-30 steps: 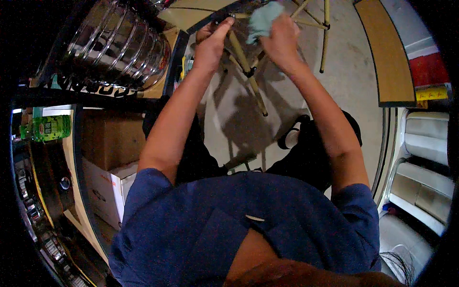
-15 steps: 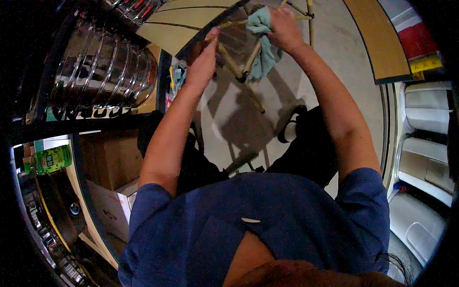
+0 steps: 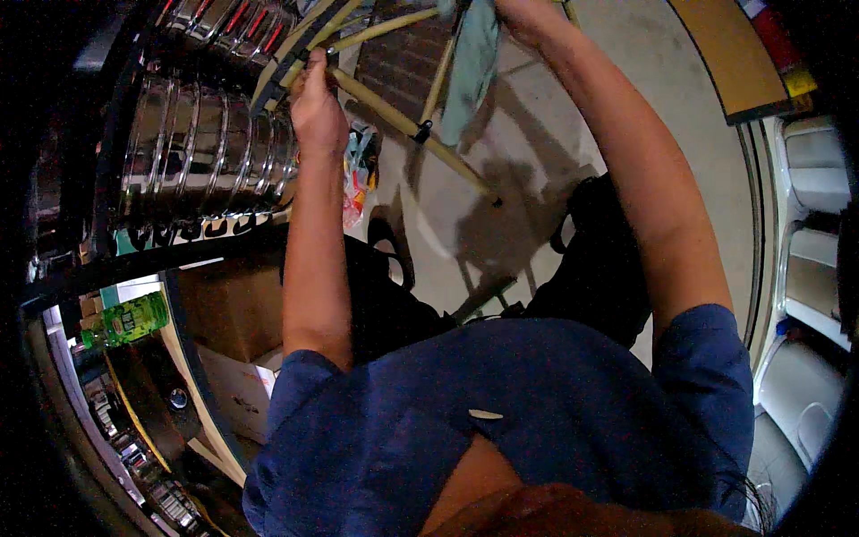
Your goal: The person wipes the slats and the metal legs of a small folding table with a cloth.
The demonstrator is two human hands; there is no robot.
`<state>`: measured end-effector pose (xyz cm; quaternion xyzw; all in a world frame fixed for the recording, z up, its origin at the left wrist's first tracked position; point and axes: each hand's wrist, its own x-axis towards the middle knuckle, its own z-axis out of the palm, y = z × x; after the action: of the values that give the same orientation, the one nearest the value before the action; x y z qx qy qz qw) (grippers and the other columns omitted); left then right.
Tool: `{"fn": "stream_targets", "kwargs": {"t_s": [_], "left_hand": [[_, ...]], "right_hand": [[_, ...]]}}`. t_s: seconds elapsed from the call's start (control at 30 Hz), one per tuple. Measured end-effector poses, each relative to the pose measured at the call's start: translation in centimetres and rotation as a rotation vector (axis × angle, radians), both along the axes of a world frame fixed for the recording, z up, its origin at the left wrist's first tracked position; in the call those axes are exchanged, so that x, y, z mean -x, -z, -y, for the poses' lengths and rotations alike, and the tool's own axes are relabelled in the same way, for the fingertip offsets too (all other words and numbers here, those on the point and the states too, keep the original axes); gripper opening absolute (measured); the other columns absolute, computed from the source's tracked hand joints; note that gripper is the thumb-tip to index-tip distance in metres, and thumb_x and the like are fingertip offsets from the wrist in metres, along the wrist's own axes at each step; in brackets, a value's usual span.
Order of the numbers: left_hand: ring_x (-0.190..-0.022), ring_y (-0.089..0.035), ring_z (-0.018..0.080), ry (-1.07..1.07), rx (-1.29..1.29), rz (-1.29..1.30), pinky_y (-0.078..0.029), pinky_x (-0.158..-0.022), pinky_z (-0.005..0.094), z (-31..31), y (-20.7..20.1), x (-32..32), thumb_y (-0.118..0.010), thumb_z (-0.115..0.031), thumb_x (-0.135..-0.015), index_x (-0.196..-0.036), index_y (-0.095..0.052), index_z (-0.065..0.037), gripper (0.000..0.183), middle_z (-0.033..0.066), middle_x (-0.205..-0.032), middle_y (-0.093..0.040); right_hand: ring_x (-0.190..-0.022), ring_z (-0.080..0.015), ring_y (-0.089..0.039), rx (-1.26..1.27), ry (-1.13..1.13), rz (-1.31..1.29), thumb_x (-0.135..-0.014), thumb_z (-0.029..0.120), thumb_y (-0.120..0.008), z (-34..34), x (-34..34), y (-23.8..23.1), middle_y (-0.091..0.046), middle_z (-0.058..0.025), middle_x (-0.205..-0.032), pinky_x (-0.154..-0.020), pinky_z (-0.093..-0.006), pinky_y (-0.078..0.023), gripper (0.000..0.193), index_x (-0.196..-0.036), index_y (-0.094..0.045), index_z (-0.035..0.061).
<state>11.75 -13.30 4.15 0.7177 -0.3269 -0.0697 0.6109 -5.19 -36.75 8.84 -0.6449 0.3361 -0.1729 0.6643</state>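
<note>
Up at the top of the view is a folding frame [image 3: 380, 100] with tan tubular legs and dark joints, tilted, with a flat tan panel [image 3: 309, 36] seen nearly edge-on. My left hand [image 3: 318, 112] is closed on the frame by the panel's edge, thumb up. My right hand [image 3: 530, 20] is at the top edge, its fingers partly cut off. From it hangs a pale green cloth [image 3: 474, 76], in front of the legs. One leg points down toward the floor between my feet.
Shiny ribbed metal containers [image 3: 201, 148] stand on a dark rack to the left. Below are a green-labelled bottle [image 3: 134, 318] and cardboard boxes [image 3: 233, 309]. Colourful plastic packets [image 3: 360, 174] lie beyond my left forearm. At right are a brown board [image 3: 738, 67] and white bins [image 3: 814, 170].
The panel has turned from showing its broad face to nearly edge-on. My left hand has moved left and up with the frame. My right hand and the cloth have shifted up, toward the top edge.
</note>
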Motion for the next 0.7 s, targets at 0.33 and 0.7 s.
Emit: {"fn": "stream_targets", "kwargs": {"t_s": [0.33,0.7], "left_hand": [[-0.09,-0.052,0.0149,-0.022,-0.051,-0.074,-0.04,-0.082,0.0286,0.5,-0.5,1.7,-0.057,-0.039,-0.098,-0.118,-0.063,0.001,0.045,0.0049,-0.103,-0.062],[-0.105,-0.059,0.0218,0.094,0.039,0.05,-0.044,-0.095,0.0328,0.2,-0.9,1.6,-0.056,-0.018,-0.098,-0.12,-0.063,0.003,0.031,0.0108,-0.115,-0.065]], "right_hand": [[-0.074,-0.0262,-0.05,0.151,0.174,0.154,-0.095,0.02,-0.052,-0.2,-6.2,2.4,-0.052,-0.0142,-0.084,-0.068,-0.0469,-0.038,0.02,-0.093,-0.053,-0.0001],[-0.099,-0.0396,-0.062,1.203,0.269,0.353,-0.072,0.012,-0.062,-12.1,-3.5,2.4,-0.064,-0.0233,-0.101,-0.097,-0.0552,-0.035,0.043,-0.113,-0.057,-0.0012]]}}
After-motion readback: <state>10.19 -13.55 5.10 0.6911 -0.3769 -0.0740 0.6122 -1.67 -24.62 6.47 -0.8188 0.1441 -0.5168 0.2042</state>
